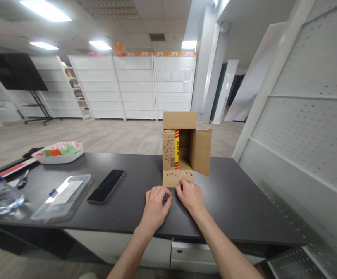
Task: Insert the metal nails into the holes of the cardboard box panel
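Observation:
A cardboard box (202,151) stands on the dark desk with its open side facing me and its flaps folded out. Its lower flap (172,181) lies toward me, with a row of small dark round spots along it. More such spots dot the left flap, beside a yellow and red tape strip (177,149). My right hand (190,195) rests at the lower flap's right front corner, fingers pinched together; anything in them is hidden. Just in front of that flap, my left hand (156,203) is curled, thumb near the fingertips. What it holds, if anything, is unclear.
To the left on the desk (122,217) lie a black phone (107,186), a clear plastic case (62,197), a water bottle (0,193) and a white tray (59,157) with colourful contents. A white perforated panel (308,128) rises along the right side.

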Action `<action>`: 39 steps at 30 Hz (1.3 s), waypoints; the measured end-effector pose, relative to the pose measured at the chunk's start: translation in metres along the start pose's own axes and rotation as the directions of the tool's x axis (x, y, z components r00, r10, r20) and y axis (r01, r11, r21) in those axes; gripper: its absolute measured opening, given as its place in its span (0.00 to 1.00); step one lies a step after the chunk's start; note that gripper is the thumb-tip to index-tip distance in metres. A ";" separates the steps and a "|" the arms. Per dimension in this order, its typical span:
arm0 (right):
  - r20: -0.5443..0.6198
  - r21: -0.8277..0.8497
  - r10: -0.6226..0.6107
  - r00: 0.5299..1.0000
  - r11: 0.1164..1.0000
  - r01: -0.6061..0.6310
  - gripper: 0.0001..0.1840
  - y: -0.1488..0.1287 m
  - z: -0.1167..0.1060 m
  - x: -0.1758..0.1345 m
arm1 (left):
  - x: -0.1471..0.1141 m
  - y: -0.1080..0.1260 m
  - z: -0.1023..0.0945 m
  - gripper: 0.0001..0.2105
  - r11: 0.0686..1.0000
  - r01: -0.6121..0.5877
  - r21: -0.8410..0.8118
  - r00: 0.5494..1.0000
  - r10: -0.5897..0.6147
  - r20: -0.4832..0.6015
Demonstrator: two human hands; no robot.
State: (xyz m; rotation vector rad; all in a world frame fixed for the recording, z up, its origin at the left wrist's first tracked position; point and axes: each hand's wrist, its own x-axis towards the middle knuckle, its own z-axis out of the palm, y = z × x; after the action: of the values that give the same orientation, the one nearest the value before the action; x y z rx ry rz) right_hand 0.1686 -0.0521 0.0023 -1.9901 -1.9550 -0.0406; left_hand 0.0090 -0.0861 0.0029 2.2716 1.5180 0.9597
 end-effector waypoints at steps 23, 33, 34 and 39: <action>0.041 0.012 0.013 0.999 1.000 -0.013 0.12 -0.001 -0.002 0.001 | -0.001 0.000 0.003 0.05 0.999 -0.001 0.038 0.997 -0.002 0.071; 0.036 0.015 0.006 0.999 1.000 -0.006 0.12 -0.001 -0.002 0.001 | -0.001 0.006 0.002 0.05 0.977 0.096 0.191 0.995 -0.100 0.013; 0.034 0.013 0.007 0.999 1.000 -0.007 0.12 -0.001 -0.002 0.001 | 0.000 0.006 0.002 0.06 0.971 0.116 0.209 0.993 -0.119 -0.002; 0.027 0.000 0.010 1.000 1.000 -0.010 0.12 -0.001 0.000 0.001 | 0.001 0.006 0.003 0.08 0.964 0.146 0.222 0.989 -0.148 -0.007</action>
State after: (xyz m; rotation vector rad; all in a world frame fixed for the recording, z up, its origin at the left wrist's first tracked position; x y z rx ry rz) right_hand 0.1681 -0.0515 0.0027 -2.0101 -1.9618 -0.0112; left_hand 0.0158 -0.0874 0.0039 2.2627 1.8424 0.7714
